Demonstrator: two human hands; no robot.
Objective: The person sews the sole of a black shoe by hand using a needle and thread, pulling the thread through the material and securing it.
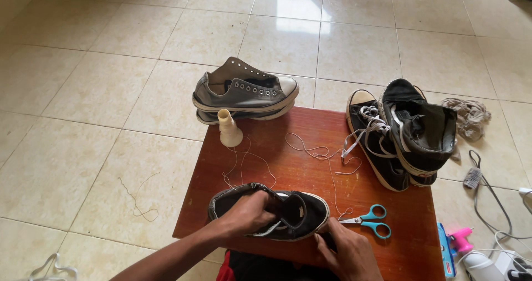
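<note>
I note my left hand [250, 213] pushed into the opening of a black low-top shoe [288, 214] at the near edge of the red-brown tabletop [310, 170], fingers closed on its collar, while my right hand [346, 253] pinches the shoe's toe end, fingers narrow, just beside the blue-handled scissors [372, 220]. Loose thread [318, 153] trails across the middle of the tabletop toward a cream thread cone [228, 128] standing upright at the far left. Beyond, a pair of grey shoes [246, 92] is stacked at the far edge, and a black pair with white laces [402, 131] lies at the far right corner.
</note>
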